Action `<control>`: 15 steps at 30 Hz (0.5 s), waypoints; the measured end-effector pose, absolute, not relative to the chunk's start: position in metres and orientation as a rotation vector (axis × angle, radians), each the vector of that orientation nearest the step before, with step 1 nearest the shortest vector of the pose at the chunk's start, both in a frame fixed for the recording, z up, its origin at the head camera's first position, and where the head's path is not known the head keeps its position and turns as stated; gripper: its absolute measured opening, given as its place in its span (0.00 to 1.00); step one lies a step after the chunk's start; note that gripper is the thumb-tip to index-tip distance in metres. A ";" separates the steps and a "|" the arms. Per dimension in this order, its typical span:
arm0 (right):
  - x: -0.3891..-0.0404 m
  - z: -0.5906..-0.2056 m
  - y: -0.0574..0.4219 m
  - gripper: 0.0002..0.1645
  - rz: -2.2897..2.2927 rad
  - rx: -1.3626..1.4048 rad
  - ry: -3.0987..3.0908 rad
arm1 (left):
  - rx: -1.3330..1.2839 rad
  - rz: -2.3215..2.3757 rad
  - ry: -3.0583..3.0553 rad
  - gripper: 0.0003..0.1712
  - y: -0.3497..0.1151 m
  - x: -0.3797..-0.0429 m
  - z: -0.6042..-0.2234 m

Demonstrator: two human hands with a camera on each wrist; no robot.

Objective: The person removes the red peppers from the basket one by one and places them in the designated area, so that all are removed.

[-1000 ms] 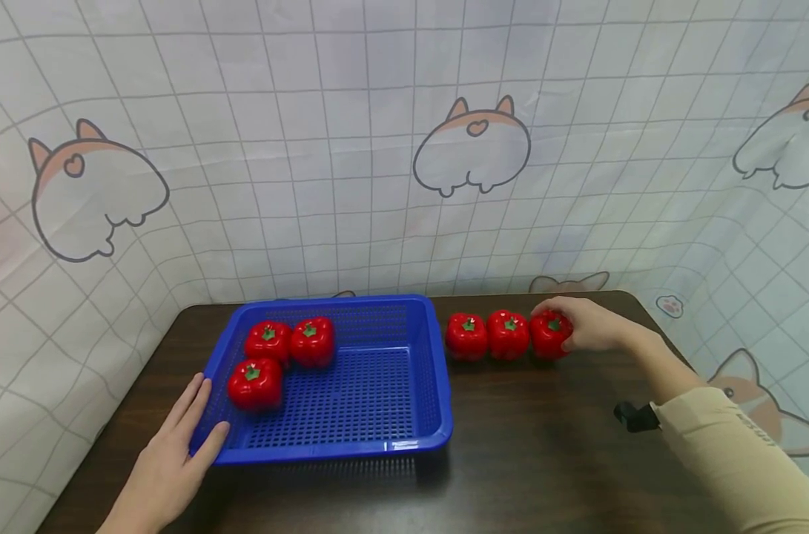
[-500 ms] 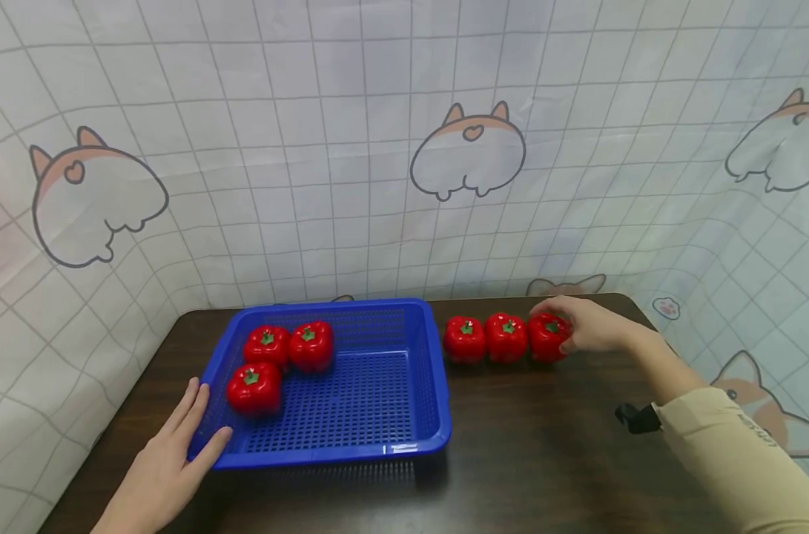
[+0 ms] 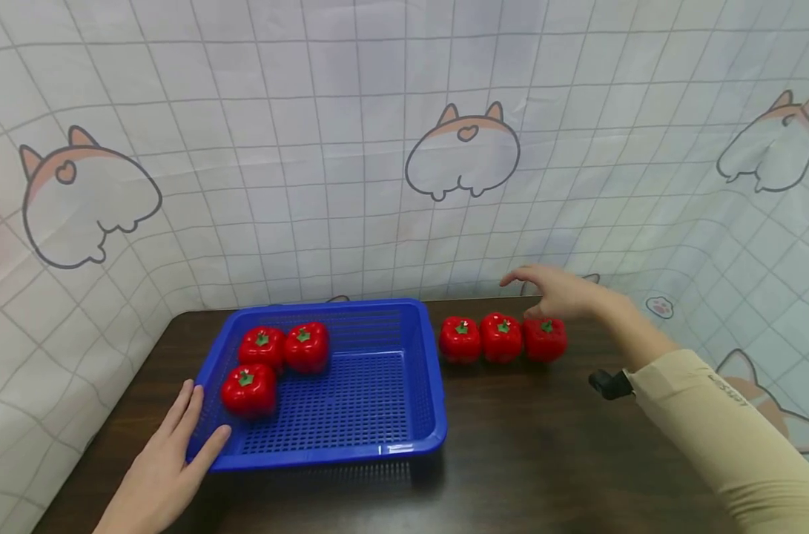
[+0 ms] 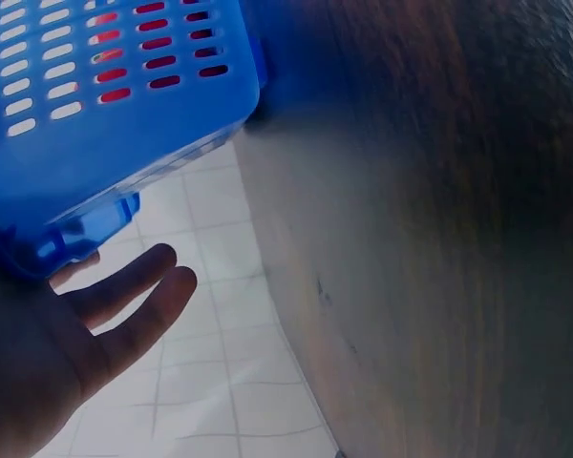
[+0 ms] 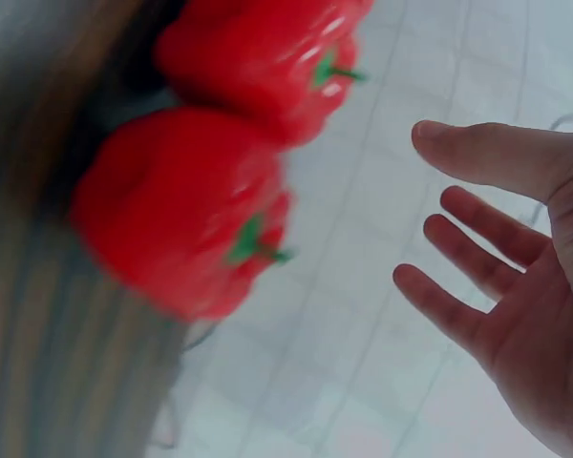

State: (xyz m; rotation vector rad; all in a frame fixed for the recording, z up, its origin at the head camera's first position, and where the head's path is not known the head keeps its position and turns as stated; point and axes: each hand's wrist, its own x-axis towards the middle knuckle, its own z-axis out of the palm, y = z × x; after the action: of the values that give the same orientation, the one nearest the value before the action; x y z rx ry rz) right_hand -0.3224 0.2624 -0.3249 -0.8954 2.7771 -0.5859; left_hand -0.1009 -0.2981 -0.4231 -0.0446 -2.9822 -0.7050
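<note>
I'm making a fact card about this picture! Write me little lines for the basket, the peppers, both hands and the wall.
Blue basket: on the dark table
Peppers in basket: three, red, grouped toward the left
Peppers on table: three, red, in a row right of the basket
Left hand: at the basket's left edge
Right hand: above the rightmost pepper, holding nothing
Wall: white, gridded, with cartoon animals
</note>
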 end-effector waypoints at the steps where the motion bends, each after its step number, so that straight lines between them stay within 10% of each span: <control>1: -0.323 -0.321 0.254 0.34 -0.577 -0.897 2.779 | -0.039 -0.705 -2.982 0.50 -0.298 -0.101 -0.423; 15: -0.335 -0.286 0.136 0.30 -0.401 -1.227 2.762 | -0.030 -0.711 -2.951 0.48 -0.298 -0.101 -0.426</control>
State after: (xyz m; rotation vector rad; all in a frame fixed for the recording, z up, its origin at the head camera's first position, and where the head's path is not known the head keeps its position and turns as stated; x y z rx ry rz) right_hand -0.3350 0.1360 -0.2860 -1.2269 2.7618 -0.4014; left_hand -0.1006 -0.2975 -0.4256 -0.0297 -2.9514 -0.7111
